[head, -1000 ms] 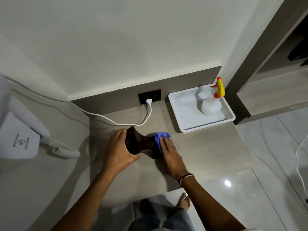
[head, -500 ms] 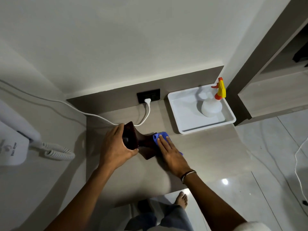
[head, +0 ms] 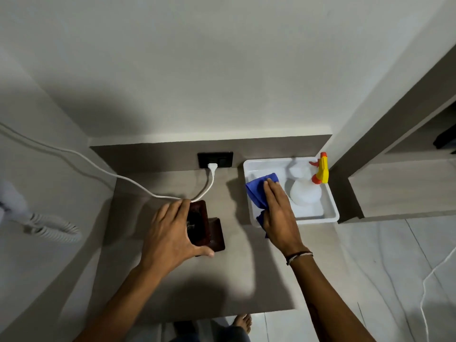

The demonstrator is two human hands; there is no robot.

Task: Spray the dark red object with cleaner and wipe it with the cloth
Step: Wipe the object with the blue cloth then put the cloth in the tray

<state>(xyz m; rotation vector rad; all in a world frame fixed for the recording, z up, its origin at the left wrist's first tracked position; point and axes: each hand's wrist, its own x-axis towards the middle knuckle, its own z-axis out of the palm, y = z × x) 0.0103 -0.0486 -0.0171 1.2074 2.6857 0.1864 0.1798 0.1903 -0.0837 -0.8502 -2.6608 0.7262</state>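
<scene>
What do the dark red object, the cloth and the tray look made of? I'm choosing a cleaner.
Dark red object: glossy, probably lacquered wood or plastic, judging by its sheen.
Cloth: soft blue fabric, possibly microfibre; it folds and creases under the right hand.
Tray: smooth white, likely plastic, with a rounded moulded rim.

On the counter (head: 246,280), the box-like object (head: 204,227) lies left of centre under the left hand (head: 170,235). The tray (head: 330,206) sits at the counter's back right corner, holding the spray bottle (head: 307,193) on its right side and the cloth (head: 259,193) on its left, under the right hand (head: 278,213). The wall socket (head: 223,159) is behind, between object and tray.
</scene>
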